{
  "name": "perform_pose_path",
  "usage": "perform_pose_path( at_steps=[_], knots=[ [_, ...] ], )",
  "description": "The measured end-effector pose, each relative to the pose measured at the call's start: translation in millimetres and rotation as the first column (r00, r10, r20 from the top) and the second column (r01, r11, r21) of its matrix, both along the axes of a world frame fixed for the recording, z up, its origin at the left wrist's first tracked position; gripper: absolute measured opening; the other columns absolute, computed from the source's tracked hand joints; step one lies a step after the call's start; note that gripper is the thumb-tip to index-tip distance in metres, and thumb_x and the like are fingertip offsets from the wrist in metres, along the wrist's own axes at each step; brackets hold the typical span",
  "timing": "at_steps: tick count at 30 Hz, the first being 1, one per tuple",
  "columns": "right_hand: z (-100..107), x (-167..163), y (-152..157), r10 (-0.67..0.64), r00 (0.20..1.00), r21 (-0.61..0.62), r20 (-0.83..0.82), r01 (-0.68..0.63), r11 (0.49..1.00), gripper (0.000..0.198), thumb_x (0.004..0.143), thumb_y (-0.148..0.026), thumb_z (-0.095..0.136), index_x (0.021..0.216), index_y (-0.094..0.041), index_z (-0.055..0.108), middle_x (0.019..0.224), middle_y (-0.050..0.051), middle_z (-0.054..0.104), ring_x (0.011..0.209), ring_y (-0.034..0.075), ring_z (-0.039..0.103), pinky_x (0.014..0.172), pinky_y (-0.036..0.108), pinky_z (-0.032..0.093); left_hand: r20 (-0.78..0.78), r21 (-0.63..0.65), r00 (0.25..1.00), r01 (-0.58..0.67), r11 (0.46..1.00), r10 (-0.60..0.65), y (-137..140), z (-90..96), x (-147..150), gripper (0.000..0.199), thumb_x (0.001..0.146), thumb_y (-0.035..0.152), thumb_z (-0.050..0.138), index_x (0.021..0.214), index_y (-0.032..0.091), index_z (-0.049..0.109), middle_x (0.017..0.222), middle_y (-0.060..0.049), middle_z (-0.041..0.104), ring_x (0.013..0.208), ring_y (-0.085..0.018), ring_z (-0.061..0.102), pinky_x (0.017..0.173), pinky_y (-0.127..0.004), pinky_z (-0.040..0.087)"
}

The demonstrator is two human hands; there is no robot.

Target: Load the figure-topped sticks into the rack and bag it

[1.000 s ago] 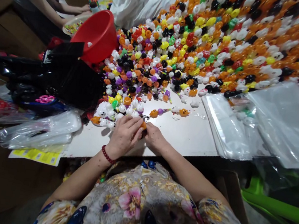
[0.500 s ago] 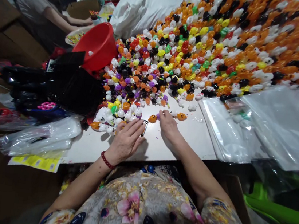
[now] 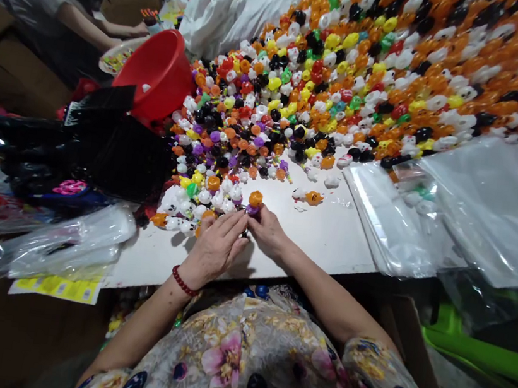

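My right hand (image 3: 270, 232) pinches a small orange-and-purple plastic toy (image 3: 255, 198), its orange end up, beside the fingertips of my left hand. My left hand (image 3: 218, 239), with a dark red bead bracelet (image 3: 184, 281) at the wrist, is curved low over the white tabletop (image 3: 323, 244), fingers pressed together. What lies under its fingers is mostly hidden; only a bit of something dark shows at the edge. Left of it lies a group of white and orange toys (image 3: 174, 221). One white-and-orange toy (image 3: 311, 196) rests apart, to the right of my right hand.
A large heap of small coloured toys (image 3: 320, 94) covers the far side. Clear plastic bags (image 3: 392, 230) lie at right, more bags (image 3: 71, 239) at left. A red basin (image 3: 155, 72) and black plastic (image 3: 115, 156) stand left. Another person's arm (image 3: 85, 25) is beyond.
My right hand has moved left to my left hand, bringing the orange-and-purple toy up off the table and upright. My left hand stays about where it was. The view has shifted slightly.
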State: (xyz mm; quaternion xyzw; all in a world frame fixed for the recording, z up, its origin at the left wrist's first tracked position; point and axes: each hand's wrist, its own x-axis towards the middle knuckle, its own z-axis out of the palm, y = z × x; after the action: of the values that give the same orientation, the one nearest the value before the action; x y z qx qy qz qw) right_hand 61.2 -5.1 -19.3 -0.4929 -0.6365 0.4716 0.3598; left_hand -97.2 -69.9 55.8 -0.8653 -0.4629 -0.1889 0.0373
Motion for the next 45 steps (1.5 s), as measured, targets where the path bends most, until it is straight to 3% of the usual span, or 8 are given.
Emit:
perform_pose_path(
  at_steps=[5,14,18,26,33,39,42,45],
  knots=[
    [-1,2,1,0.081,0.974,0.088,0.213,-0.102,0.991,0.018,0.083,-0.017,0.050,0.100,-0.019,0.054,0.083,0.003,0.066,0.070,0.016,0.056,0.066,0.027,0.042,0.012,-0.020,1.000,0.008,1.000,-0.008,0,-1.1,0,0.045,0.099,0.028,0.040,0.143,0.019,0.044,0.134,-0.013,0.062,0.122,-0.025,0.057,0.099,-0.040,0.036],
    [-8,4,6,0.187,0.964,0.162,0.190,-0.218,0.962,0.019,0.078,-0.009,0.053,0.092,-0.019,0.063,0.083,0.000,0.063,0.073,0.015,0.053,0.068,0.025,0.043,-0.032,0.002,0.999,-0.019,1.000,0.019,9,4.3,7,0.048,0.099,0.033,0.040,0.145,0.019,0.043,0.146,-0.016,0.050,0.132,-0.028,0.050,0.099,-0.041,0.035],
    [-10,3,9,0.206,0.948,0.192,0.244,-0.256,0.947,0.009,0.082,-0.016,0.056,0.088,-0.018,0.063,0.083,0.001,0.061,0.073,0.015,0.052,0.069,0.025,0.044,-0.087,-0.042,0.996,-0.038,0.998,0.035,15,6.1,12,0.046,0.100,0.036,0.038,0.140,0.017,0.050,0.144,-0.016,0.052,0.134,-0.029,0.048,0.097,-0.042,0.037],
    [-6,2,14,0.179,0.915,0.220,0.362,-0.271,0.937,0.012,0.078,-0.012,0.061,0.085,-0.020,0.067,0.078,-0.001,0.063,0.072,0.014,0.055,0.069,0.025,0.045,-0.101,0.035,0.994,-0.036,0.999,0.040,12,3.2,11,0.044,0.099,0.040,0.039,0.134,0.017,0.054,0.139,-0.017,0.057,0.126,-0.027,0.056,0.096,-0.041,0.039],
    [14,45,73,-0.130,0.871,0.286,0.474,-0.012,0.958,0.025,0.084,-0.004,0.049,0.093,-0.017,0.069,0.100,0.014,0.063,0.100,0.027,0.056,0.090,0.041,0.044,-0.105,0.073,0.994,-0.020,0.997,0.028,9,4.6,6,0.043,0.100,0.037,0.037,0.134,0.014,0.051,0.143,-0.018,0.054,0.130,-0.026,0.052,0.103,-0.045,0.035],
    [17,63,117,-0.283,0.806,0.298,0.520,0.139,0.944,0.017,0.073,0.000,0.058,0.077,-0.015,0.064,0.092,0.018,0.061,0.103,0.035,0.055,0.094,0.051,0.040,-0.026,0.153,1.000,0.007,0.988,-0.003,3,9.6,7,0.044,0.098,0.030,0.043,0.140,0.015,0.045,0.141,-0.018,0.056,0.132,-0.027,0.051,0.106,-0.046,0.035],
    [12,61,122,-0.303,0.813,0.292,0.497,0.172,0.941,0.013,0.075,-0.005,0.057,0.077,-0.016,0.061,0.089,0.016,0.061,0.095,0.032,0.057,0.090,0.047,0.043,0.031,0.193,0.994,0.100,0.976,-0.108,-7,18.6,13,0.042,0.096,0.027,0.049,0.137,0.015,0.047,0.134,-0.018,0.061,0.130,-0.028,0.053,0.106,-0.048,0.038],
    [12,65,118,-0.339,0.826,0.294,0.450,0.221,0.930,0.011,0.081,-0.010,0.050,0.084,-0.017,0.057,0.098,0.015,0.060,0.086,0.025,0.059,0.083,0.041,0.045,0.129,0.121,0.948,0.276,0.953,-0.291,-17,24.7,23,0.037,0.095,0.025,0.051,0.130,0.014,0.052,0.126,-0.017,0.066,0.124,-0.026,0.056,0.102,-0.044,0.044]
  ],
)
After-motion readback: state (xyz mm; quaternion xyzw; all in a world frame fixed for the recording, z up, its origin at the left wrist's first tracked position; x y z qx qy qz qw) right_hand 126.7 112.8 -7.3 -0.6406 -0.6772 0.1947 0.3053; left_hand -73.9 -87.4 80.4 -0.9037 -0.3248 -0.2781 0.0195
